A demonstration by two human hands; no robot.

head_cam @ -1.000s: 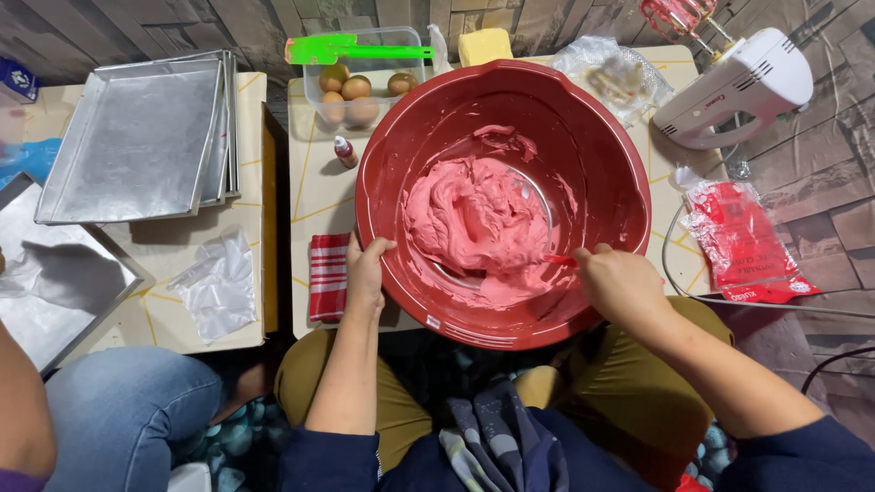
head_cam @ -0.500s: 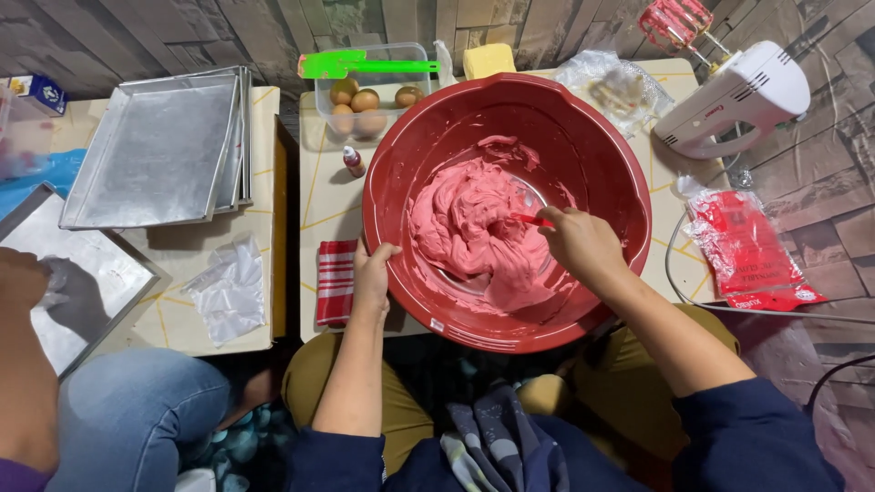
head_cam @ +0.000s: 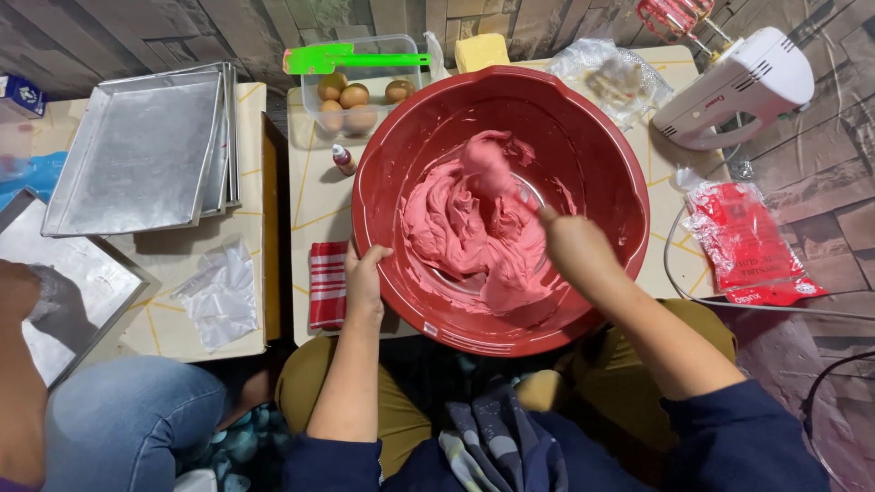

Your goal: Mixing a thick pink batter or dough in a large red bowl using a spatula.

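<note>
A big red plastic bowl (head_cam: 592, 128) sits on a small table, holding thick pink batter (head_cam: 465, 228). My left hand (head_cam: 365, 278) grips the bowl's near-left rim. Over the batter, my right hand (head_cam: 570, 246) is closed on a spatula (head_cam: 497, 178) whose blade is coated in batter and lifted toward the bowl's far side. The handle is mostly hidden in my fist.
A clear tub of eggs (head_cam: 355, 96) with a green spatula (head_cam: 351, 59) across it stands behind the bowl. A white hand mixer (head_cam: 738, 87), red packet (head_cam: 747, 241), small bottle (head_cam: 344, 159), striped cloth (head_cam: 326, 284) lie around. Stacked metal trays (head_cam: 137, 150) lie left; another person's arm (head_cam: 23, 364) works there.
My right hand has swept from the bowl's near-right rim into the middle, lifting batter toward the far side. My left hand stays on the rim. The view shifted slightly.
</note>
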